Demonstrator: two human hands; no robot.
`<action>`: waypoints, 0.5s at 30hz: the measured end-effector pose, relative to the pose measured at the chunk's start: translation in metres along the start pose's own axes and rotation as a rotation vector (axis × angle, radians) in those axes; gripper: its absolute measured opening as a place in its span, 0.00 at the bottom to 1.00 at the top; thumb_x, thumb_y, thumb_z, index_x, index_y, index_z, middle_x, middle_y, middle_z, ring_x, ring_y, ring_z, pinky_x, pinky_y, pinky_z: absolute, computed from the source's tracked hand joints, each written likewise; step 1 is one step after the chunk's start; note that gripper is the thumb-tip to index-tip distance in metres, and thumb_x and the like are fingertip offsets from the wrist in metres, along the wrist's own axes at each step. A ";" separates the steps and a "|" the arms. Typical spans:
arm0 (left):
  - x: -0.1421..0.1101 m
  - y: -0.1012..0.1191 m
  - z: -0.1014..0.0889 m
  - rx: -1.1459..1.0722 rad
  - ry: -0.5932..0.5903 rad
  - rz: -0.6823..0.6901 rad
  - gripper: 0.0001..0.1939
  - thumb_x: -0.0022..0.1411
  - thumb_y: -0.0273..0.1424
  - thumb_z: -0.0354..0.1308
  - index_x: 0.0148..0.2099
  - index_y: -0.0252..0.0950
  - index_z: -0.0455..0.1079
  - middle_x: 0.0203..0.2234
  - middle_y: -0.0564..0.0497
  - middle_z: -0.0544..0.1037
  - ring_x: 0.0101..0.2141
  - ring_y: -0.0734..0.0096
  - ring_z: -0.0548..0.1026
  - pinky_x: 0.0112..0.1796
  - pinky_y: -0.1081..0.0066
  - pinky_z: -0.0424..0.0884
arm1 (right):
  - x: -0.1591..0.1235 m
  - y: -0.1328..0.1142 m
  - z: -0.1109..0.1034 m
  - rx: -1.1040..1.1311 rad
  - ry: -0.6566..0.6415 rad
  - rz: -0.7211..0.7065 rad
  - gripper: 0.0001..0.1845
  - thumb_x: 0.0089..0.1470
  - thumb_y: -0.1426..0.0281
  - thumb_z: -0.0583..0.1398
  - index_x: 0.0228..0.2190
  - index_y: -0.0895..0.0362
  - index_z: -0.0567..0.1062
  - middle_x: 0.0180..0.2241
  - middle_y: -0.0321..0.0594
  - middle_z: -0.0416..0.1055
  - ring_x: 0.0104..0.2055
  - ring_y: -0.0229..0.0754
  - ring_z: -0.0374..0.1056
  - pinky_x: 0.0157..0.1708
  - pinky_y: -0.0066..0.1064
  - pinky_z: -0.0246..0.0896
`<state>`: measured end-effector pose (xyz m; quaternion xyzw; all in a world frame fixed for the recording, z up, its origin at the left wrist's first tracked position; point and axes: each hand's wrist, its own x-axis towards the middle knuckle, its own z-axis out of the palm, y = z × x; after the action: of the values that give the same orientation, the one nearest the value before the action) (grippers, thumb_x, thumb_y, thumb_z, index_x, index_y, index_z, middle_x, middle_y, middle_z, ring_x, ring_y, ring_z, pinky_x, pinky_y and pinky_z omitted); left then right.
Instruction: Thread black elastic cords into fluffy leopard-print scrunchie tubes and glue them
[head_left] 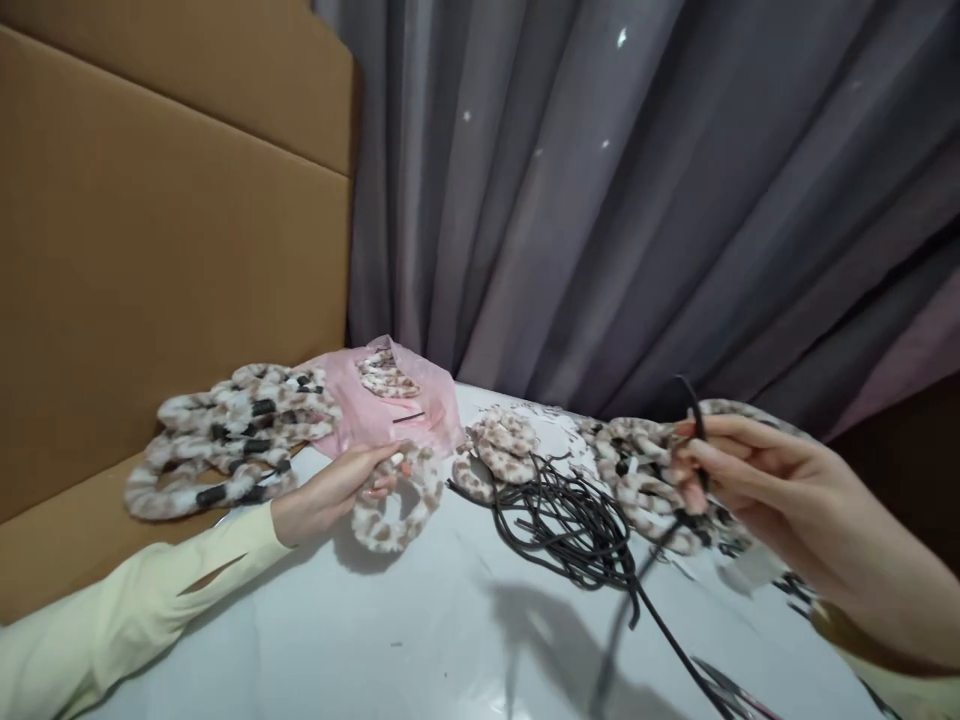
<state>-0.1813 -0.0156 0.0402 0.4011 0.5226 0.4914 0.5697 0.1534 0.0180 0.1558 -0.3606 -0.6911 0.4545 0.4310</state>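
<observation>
one fluffy brown-and-white ring [382,535] is held by the left hand [322,495], its upper part pinched in narrowly closed fingers [379,455] just above the white counter [337,625], left of its middle. one black cord [699,415] is gripped by the right hand [787,485] between thumb and fingertips, over the right part of the counter; a short end is left sticking up, and a blurred length is seen hanging below.

one tangle of black cords [570,530] is laid right of the counter's middle; more than ten strands are shown, too crossed to be counted exactly, and at least one is run out towards the near right corner. there, one pair of scissors [731,690] is partly seen.

three heaps of spotted fluffy pieces can be counted: one left heap [244,445] by the far left corner, with several black bands; one small middle heap [506,445] near the far edge, touched by the cords; and one right heap [637,450], partly hidden by the right hand. one pink bag [337,395] is spread at the far left, with a few more pieces on it. one cardboard sheet [187,200] is stood at the left, and a grey curtain [562,200] is hung behind.
</observation>
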 end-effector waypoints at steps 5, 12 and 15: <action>0.012 0.016 0.053 0.219 -0.264 -0.009 0.18 0.52 0.41 0.59 0.39 0.34 0.60 0.22 0.56 0.67 0.17 0.83 0.56 0.18 0.78 0.47 | -0.035 0.007 -0.027 0.043 0.135 0.108 0.15 0.45 0.58 0.64 0.21 0.57 0.73 0.17 0.35 0.65 0.14 0.28 0.54 0.14 0.23 0.52; 0.027 0.028 0.136 0.620 -0.455 0.320 0.21 0.58 0.38 0.53 0.51 0.38 0.53 0.22 0.58 0.66 0.22 0.76 0.63 0.23 0.76 0.56 | -0.046 0.021 -0.028 -0.104 -0.055 0.050 0.13 0.47 0.62 0.63 0.33 0.58 0.76 0.22 0.35 0.69 0.17 0.29 0.55 0.17 0.24 0.50; 0.023 0.024 0.148 0.569 -0.531 0.216 0.20 0.58 0.40 0.53 0.49 0.37 0.55 0.19 0.59 0.65 0.20 0.78 0.61 0.22 0.77 0.53 | -0.040 0.025 -0.019 -0.356 -0.142 -0.125 0.10 0.50 0.65 0.62 0.31 0.59 0.78 0.23 0.38 0.70 0.22 0.32 0.60 0.21 0.25 0.54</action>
<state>-0.0385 0.0196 0.0785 0.7084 0.4271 0.2635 0.4963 0.1881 -0.0039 0.1254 -0.3545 -0.8102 0.3220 0.3380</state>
